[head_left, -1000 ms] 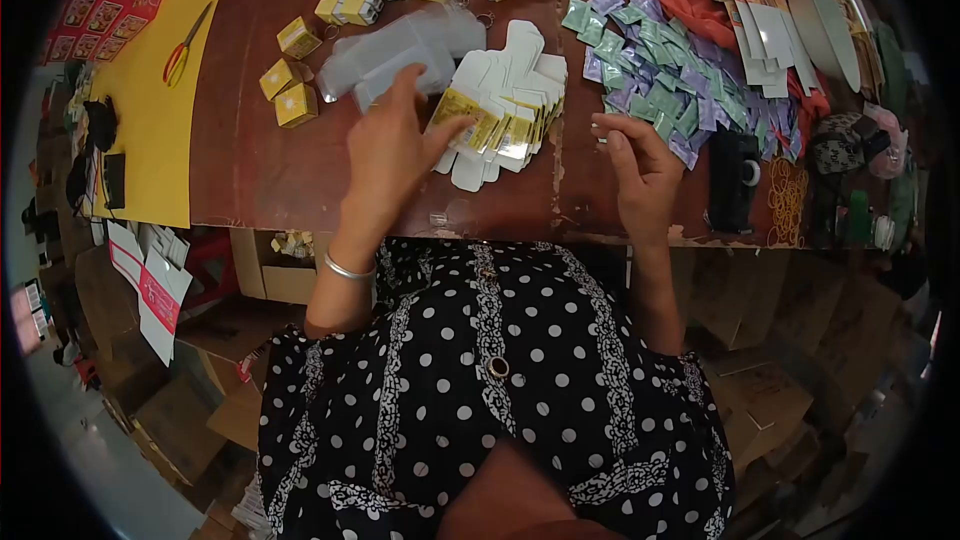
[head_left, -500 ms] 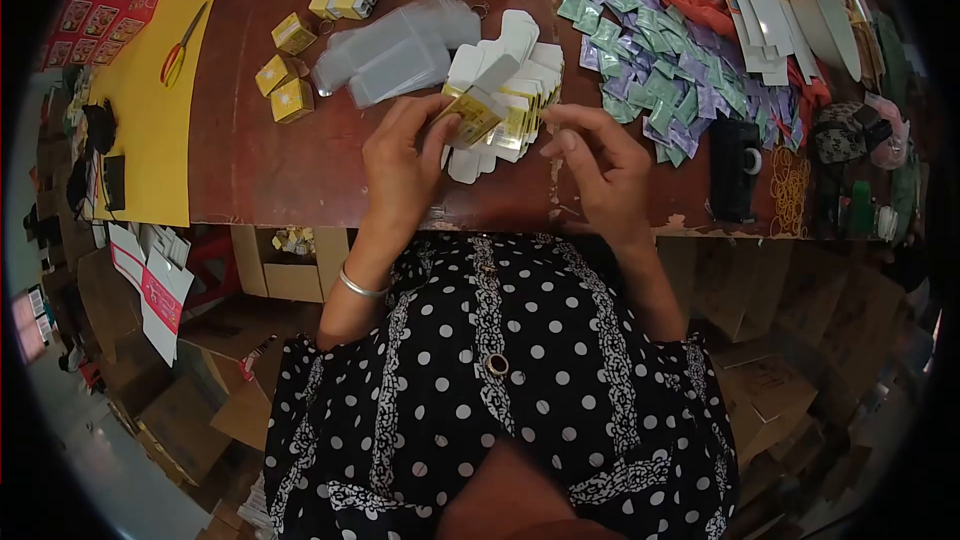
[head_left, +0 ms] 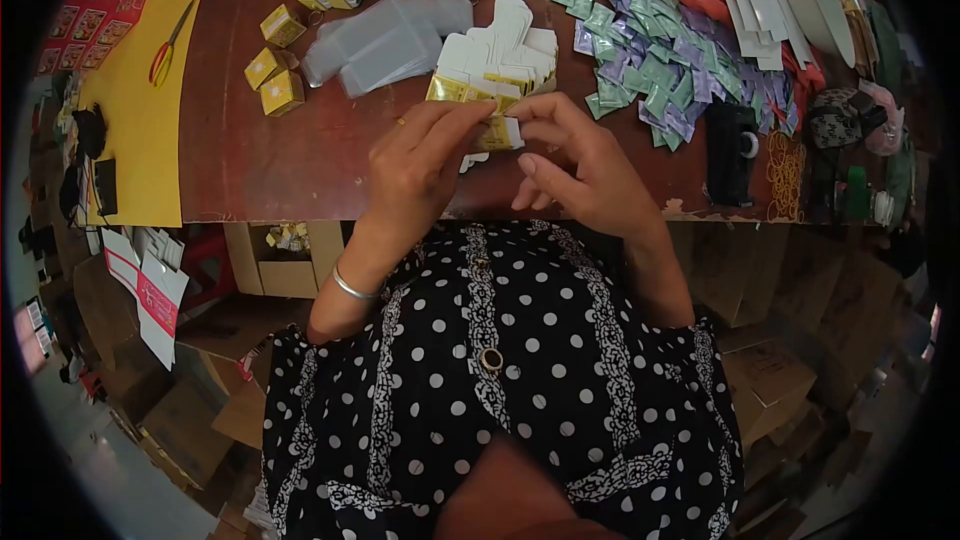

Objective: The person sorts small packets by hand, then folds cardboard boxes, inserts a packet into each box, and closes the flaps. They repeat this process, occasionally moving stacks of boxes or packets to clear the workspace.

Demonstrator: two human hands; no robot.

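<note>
My left hand (head_left: 420,155) is closed on a small yellow carton (head_left: 497,134), which lies sideways with a white flap at its right end. Beside that flap is my right hand (head_left: 590,165), its fingers bent and the thumb held apart from them. Just beyond both hands lies a stack of flat, unfolded white-and-yellow cartons (head_left: 500,50). Part of the held carton is hidden behind my left fingers.
Clear plastic sleeves (head_left: 390,50) and several folded yellow boxes (head_left: 283,92) lie to the left. Green and purple sachets (head_left: 660,65) are heaped on the right. Scissors (head_left: 170,45) rest on yellow paper (head_left: 140,140). Rubber bands (head_left: 786,178) lie near the table's front edge.
The carton has turned from tilted to sideways and come lower, clear of the stack's middle. My left fingers now reach over its top, and my right hand has moved closer to its end.
</note>
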